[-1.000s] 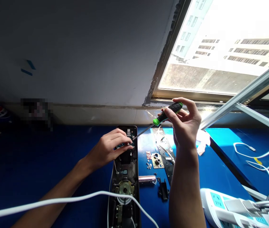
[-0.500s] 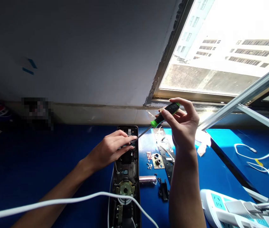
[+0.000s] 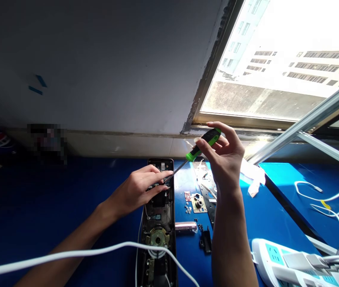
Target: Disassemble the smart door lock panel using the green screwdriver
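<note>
Screwdriver (image 3: 208, 139) sits lower and further left now, gripped firmly in right-hand fingers (image 3: 229, 133).

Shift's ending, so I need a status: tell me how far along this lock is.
Done: the lock lies open with its insides showing, and small screws sit loose on the table. In hand: the right hand holds a green-handled screwdriver, tip at the lock's upper end under the left hand. Left, it seems: the metal plate and other parts still lie off the lock.

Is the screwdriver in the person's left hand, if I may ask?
No, the green-handled screwdriver is held in the right hand, its shaft reaching toward the left hand.
</note>
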### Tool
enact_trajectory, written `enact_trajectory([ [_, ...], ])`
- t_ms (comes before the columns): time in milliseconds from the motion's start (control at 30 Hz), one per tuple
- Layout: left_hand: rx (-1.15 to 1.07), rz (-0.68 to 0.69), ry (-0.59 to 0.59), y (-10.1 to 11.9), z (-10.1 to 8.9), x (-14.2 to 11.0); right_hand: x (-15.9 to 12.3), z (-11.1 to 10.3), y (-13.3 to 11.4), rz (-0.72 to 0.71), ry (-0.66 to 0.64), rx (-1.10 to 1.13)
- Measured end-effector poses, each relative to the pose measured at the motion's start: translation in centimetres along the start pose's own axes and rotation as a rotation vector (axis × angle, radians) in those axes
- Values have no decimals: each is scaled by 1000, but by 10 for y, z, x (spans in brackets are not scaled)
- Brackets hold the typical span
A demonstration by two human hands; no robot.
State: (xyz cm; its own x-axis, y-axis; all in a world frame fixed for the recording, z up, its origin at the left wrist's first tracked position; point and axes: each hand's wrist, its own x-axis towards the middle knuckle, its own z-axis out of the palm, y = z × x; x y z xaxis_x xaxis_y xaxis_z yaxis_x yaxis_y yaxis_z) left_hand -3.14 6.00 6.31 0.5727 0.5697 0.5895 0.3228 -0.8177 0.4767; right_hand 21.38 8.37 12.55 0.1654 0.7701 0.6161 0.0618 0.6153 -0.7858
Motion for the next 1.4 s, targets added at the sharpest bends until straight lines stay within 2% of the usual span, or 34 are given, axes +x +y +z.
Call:
enact_trajectory([
  [167, -3, -43, -11, 2, 1, -1, -4, 1, -7, -21, -267, -26],
  [233, -9, -51, 2, 3, 2, -1, -6, 4, -8, -21, -309, -10],
  [433, 27, -36, 90, 8, -3, 3, -8, 21, -3, -136, -187, -14],
  [533, 159, 0, 156, 9, -7, 6, -8, 25, -6, -266, -122, -71],
  [600, 258, -28, 164, 7, -8, 7, -8, 25, -10, -351, -104, -121],
  [733, 308, -147, 82, 1, -4, 6, -11, 25, -15, -406, -128, -221],
  [967, 249, -253, -1, -2, 1, 5, -12, 25, -11, -442, -139, -298],
  [1233, 192, -315, -64, -1, 0, 3, -13, 27, -10, -468, -149, -225],
  [1400, 186, -315, -81, 0, 1, 3, -13, 28, -8, -481, -149, -289],
])
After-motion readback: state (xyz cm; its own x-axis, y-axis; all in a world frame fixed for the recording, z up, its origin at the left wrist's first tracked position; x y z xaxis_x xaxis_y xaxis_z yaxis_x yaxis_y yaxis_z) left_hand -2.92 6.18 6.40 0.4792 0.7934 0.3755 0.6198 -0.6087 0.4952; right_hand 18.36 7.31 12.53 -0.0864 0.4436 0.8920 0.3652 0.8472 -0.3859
